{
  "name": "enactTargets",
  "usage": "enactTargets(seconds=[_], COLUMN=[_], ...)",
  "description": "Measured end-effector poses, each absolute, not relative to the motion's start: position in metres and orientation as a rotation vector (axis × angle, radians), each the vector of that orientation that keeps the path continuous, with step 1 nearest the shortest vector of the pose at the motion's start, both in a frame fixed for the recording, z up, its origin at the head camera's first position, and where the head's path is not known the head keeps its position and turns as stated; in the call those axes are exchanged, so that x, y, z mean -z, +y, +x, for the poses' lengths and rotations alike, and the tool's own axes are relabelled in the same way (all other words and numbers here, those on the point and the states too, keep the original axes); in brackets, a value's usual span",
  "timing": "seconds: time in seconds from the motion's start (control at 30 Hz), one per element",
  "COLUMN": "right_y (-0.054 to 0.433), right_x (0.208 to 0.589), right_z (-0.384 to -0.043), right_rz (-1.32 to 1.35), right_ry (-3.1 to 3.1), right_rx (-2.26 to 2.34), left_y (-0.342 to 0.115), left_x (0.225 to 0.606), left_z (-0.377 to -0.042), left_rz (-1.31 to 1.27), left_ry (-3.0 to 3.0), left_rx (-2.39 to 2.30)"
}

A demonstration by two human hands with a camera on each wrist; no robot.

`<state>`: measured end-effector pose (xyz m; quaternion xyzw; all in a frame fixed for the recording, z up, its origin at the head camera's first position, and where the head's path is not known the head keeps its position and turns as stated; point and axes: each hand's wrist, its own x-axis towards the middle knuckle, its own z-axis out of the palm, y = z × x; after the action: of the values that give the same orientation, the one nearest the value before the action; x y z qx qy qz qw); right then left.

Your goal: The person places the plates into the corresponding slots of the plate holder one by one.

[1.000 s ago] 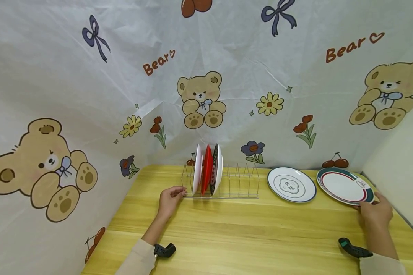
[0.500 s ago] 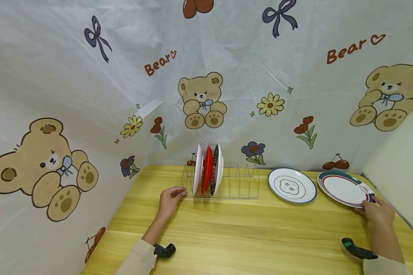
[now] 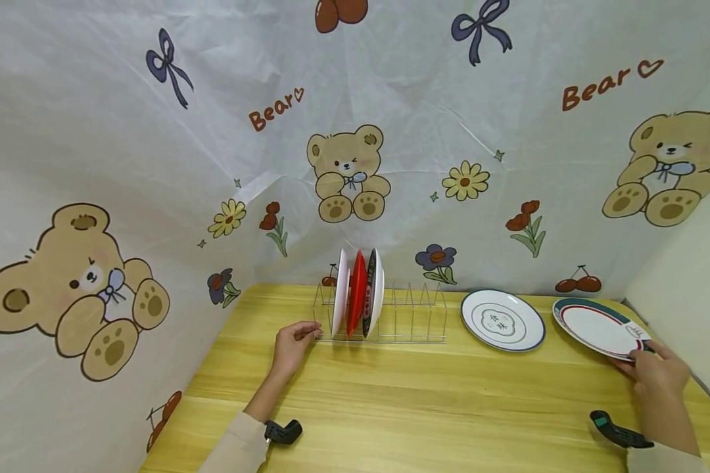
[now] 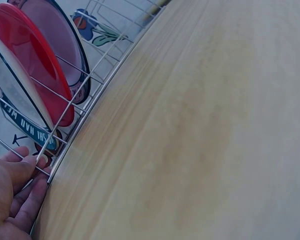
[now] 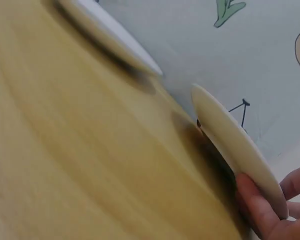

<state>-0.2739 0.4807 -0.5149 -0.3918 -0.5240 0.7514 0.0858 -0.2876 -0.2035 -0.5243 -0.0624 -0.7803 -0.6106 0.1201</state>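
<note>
With thumb and fingers, my left hand [image 3: 292, 347] pinches the left front corner of a wire dish rack [image 3: 414, 340]. Three plates stand on edge in the rack's left part: a pale one [image 3: 339, 299], a red one [image 3: 357, 295] and one with a dark lettered rim [image 3: 379, 289]. At the far right, my right hand [image 3: 661, 380] grips the near right rim of a white plate with a green and red border [image 3: 597, 326]. In the right wrist view this plate [image 5: 235, 137] is tilted, its held side raised above the table, thumb and fingers on opposite faces.
A white plate with a blue rim [image 3: 503, 320] lies flat on the wooden table [image 3: 414, 407], between the rack and the held plate. Behind the table hangs a bear-printed cloth [image 3: 414, 118]. A pale wall [image 3: 686, 295] borders the right side.
My right hand has moved slightly right and toward me, with the green-bordered plate shifting along and its near edge tilting up. My left hand stays on the rack.
</note>
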Motion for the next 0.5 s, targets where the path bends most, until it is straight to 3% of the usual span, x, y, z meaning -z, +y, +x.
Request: enactTargets(seconds=[0.27, 0.5], right_y=[0.482, 0.464], right_x=[0.505, 0.482], right_z=[-0.269, -0.259], right_rz=[-0.837, -0.454], right_ry=[-1.226, -1.286], right_rx=[-2.56, -2.614], left_y=[-0.204, -0.204], left_x=[0.524, 0.522], left_z=[-0.286, -0.285], left_rz=[-0.208, -0.226], left_ry=[-2.297, -2.292], left_rx=[1.768, 1.777])
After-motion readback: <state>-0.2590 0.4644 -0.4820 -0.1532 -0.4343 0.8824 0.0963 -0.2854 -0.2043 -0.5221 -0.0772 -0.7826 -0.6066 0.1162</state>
